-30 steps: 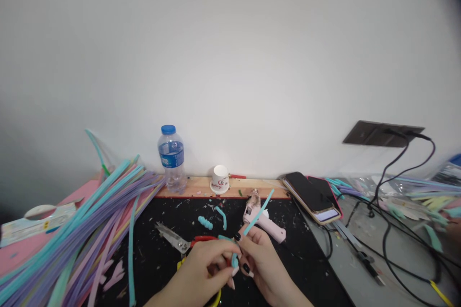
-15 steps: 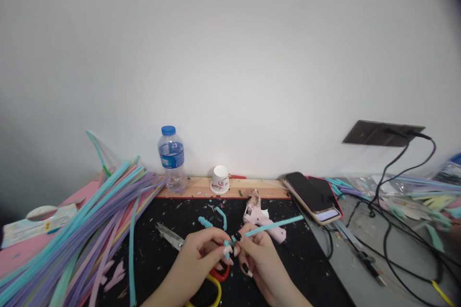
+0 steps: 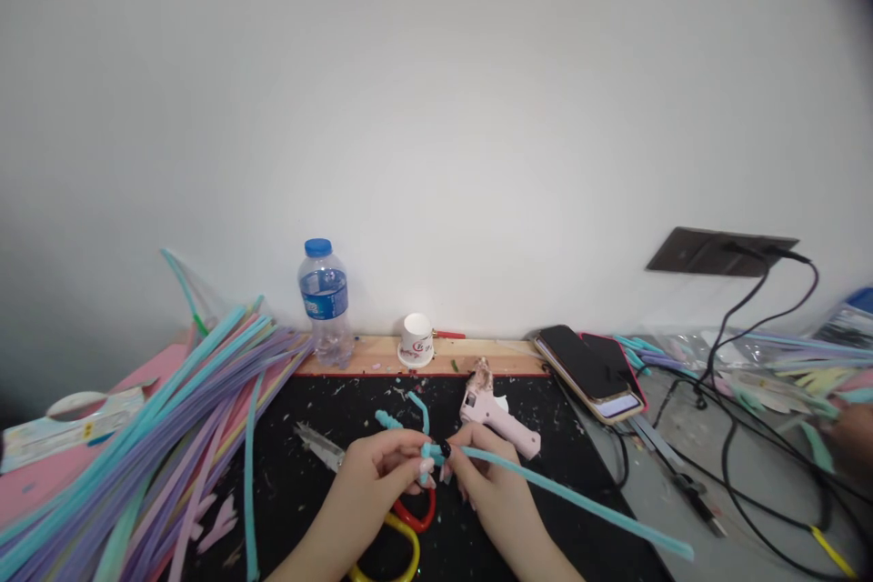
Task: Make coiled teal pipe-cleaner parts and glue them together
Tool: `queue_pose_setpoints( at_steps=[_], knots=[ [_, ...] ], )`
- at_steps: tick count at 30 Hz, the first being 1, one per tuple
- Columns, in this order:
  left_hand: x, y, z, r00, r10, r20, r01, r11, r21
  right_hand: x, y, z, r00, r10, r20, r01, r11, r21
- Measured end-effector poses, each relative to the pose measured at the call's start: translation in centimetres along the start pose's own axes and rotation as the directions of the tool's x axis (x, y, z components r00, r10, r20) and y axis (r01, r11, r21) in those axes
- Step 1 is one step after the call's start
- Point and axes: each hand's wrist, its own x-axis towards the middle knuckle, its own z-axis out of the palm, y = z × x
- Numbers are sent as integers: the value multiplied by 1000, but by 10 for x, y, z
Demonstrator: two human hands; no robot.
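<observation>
Between my hands is a light-blue fuzzy stem [image 3: 579, 497], its long free end reaching over my right wrist to the lower right. My left hand [image 3: 382, 477] pinches the stem's bunched, folded end with thumb and fingers. Close against it, my right hand [image 3: 487, 477], with dark nails, grips the stem just right of the fold. Beyond my left hand lie a coiled light-blue piece [image 3: 388, 420] and a short bent one [image 3: 419, 411]. Scissors with red and yellow handles [image 3: 402, 555] rest partly under my left hand.
A pink glue gun [image 3: 501, 423] lies beyond my right hand. Farther back stand a paper cup [image 3: 416, 341] and a water bottle [image 3: 326, 305]. Bundled coloured stems [image 3: 170, 418] cover the left; phones [image 3: 590, 368] and black cables [image 3: 733, 446] are right. A person's hand [image 3: 856, 436] shows far right.
The stem's long free end has swung from pointing up and right to sloping down and right. My hands have shifted slightly, and the folded end shows more clearly between them.
</observation>
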Motion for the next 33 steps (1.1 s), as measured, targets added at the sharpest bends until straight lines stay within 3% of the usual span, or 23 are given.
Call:
queue_pose_setpoints(
  at_steps=[4, 7, 15, 25, 29, 33],
  knots=[
    [1, -2, 0, 999, 15, -39, -13, 999, 36, -2, 2, -2, 992, -121, 22, 123, 963, -240],
    [1, -3, 0, 999, 31, -29, -29, 997, 78, -3, 0, -2, 989, -145, 36, 149, 943, -298],
    [-1, -1, 1, 1000, -9, 20, 6, 987, 163, -7, -3, 0, 985, -155, 69, 169, 942, -290],
    [-1, -8, 2, 999, -34, 18, 31, 991, 132, -11, -5, 2, 983, -172, 71, 186, 922, -340],
    [0, -7, 2, 1000, -3, 30, 1, 997, 79, -10, -3, 0, 986, -163, 28, 165, 949, -269],
    [-1, 0, 2, 990, -89, 109, 89, 996, 0, -8, -2, -2, 992, -129, -9, 127, 982, -139]
  ],
)
